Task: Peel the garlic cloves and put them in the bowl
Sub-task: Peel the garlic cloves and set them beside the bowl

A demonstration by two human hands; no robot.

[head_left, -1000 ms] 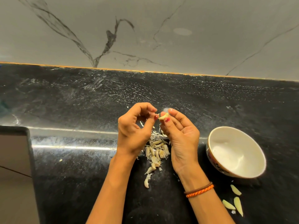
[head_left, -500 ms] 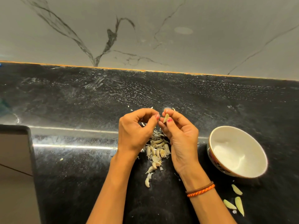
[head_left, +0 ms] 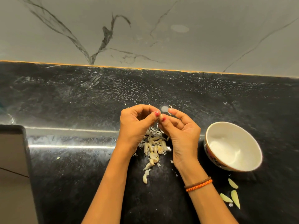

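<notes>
A small garlic clove sits pinched between the fingertips of both hands, raised above the black countertop; only a pale sliver of it shows between the two red-painted thumbnails. The left hand curls its fingers in, thumb and forefinger closed on the clove from the left side. The right hand meets it from the right, palm turned up, thumb pressing the clove while the forefinger is extended past it with a scrap of papery skin at its tip.

Directly beneath and between the two wrists lies a pile of garlic cloves and skins, trailing toward the person into a few loose pieces. On the right wrist are two braided bands, one brown and one orange.

To the right of the right hand, close to it but apart, stands a white bowl with a patterned outer wall; its inside looks bare white. Nearer the person than the bowl, right of the right forearm, three peeled cloves lie on the countertop. Far to the left of the left forearm the countertop's edge drops away to a brown surface. Beyond the hands rises a grey marble-veined wall.
</notes>
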